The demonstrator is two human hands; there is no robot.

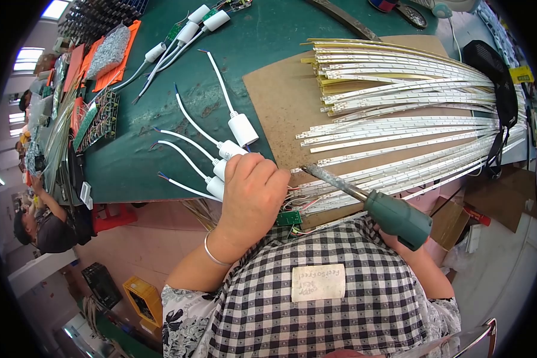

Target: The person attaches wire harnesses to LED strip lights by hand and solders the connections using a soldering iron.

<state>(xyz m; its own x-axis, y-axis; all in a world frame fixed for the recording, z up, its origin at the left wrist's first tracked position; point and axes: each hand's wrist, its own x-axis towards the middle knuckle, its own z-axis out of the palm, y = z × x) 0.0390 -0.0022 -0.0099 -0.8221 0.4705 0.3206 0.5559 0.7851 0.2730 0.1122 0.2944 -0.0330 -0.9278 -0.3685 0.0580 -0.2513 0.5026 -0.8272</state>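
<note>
My left hand (pixel 253 191) is closed in a pinch near the front edge of the table, beside several white cylindrical caps with cables (pixel 243 128). What its fingertips hold is hidden. Just below them are thin wires and a small green circuit board (pixel 289 218). My right hand (pixel 389 237), mostly covered by the handle, grips a green-handled soldering iron (pixel 394 218). The iron's tip points left, close to my left fingertips and the ends of long, thin white LED strips (pixel 394 161). These strips fan out to the right over a brown board (pixel 274 98).
Further cabled white caps (pixel 188 31) lie at the back of the green table (pixel 155 107). A bag of small parts (pixel 108 51) rests on orange sheets at the left, near circuit boards (pixel 95 122). A black cloth-like strap (pixel 500 83) crosses the strips. Another person (pixel 53 224) sits far left.
</note>
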